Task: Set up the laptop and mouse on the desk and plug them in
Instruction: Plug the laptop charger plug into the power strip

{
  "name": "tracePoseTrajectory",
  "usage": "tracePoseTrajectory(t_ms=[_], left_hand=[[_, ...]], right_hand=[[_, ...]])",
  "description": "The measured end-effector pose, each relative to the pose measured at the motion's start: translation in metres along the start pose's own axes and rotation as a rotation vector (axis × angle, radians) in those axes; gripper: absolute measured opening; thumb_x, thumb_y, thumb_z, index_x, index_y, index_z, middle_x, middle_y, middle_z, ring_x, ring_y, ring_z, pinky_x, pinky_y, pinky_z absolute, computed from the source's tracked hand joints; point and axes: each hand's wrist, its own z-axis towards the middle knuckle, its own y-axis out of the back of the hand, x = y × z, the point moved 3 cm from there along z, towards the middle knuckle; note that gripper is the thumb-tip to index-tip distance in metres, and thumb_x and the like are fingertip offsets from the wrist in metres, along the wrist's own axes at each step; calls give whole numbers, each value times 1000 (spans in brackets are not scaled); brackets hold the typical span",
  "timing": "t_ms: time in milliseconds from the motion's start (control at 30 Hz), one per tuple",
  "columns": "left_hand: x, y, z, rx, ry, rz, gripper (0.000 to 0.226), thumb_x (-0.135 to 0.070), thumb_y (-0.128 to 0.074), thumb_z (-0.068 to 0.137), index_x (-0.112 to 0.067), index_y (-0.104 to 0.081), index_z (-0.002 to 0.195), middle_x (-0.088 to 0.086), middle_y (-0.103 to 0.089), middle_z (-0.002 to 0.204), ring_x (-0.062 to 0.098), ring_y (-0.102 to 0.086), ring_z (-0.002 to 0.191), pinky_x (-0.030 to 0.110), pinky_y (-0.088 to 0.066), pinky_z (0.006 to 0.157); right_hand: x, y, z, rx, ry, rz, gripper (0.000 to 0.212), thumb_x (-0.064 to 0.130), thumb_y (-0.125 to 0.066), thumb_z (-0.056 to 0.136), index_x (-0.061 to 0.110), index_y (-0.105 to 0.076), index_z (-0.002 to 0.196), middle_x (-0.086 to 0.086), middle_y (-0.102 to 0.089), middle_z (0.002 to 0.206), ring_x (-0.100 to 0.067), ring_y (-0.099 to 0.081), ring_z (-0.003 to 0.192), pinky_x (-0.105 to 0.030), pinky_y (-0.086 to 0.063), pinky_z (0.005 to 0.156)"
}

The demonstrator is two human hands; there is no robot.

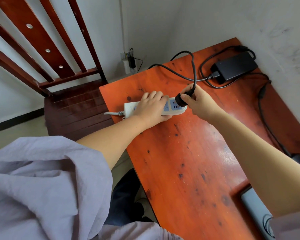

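Note:
A white power strip (175,110) lies near the far left corner of the orange-red wooden desk (189,161). My left hand (151,107) presses down across its middle, fingers wrapped over it. My right hand (199,101) grips a black plug (180,100) that sits at the strip's right-end socket. The plug's black cable (194,70) loops back to a black power brick (235,66) at the desk's far right corner. A grey laptop (255,208) shows only by its edge at the lower right, mostly hidden by my right arm. No mouse is visible.
A dark red wooden chair (73,108) stands left of the desk, its slatted back rising at upper left. A wall outlet with a small black adapter (132,61) sits low on the far wall. Another black cable (263,108) runs down the desk's right side along the wall.

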Motion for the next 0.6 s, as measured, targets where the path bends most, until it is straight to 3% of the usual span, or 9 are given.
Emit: tracePoseTrajectory(t_ms=[167,300,400,600], left_hand=[[1,0,1,-2,0,7,62,-53,-57,80,-13,-48,127,6,-54,118,25,-47,112,37,-34,95],[1,-1,1,-2,-4,12,63,-53,-56,81,-13,-48,128,7,-54,120,25,-47,113,38,-35,95],[1,-1,1,4,-5,21,64,-53,-56,82,-13,-46,130,7,-53,121,26,-47,114,38,-34,96],[1,-1,0,-7,-6,9,64,-53,-55,82,-13,-46,131,7,-53,120,25,-47,114,37,-33,96]], right_hand=[[7,0,3,-12,4,-58,22,22,-49,93,37,-47,77,19,-55,76,11,-52,54,-7,-37,46],[11,-2,3,-27,25,-60,8,18,-49,92,23,-51,87,20,-55,73,24,-49,60,4,-34,48],[9,-4,1,-50,12,-67,4,20,-50,92,23,-51,89,20,-54,76,11,-53,63,1,-36,48],[2,-9,-3,-67,1,-53,2,21,-49,93,22,-50,93,19,-53,78,2,-50,65,-9,-36,51]])
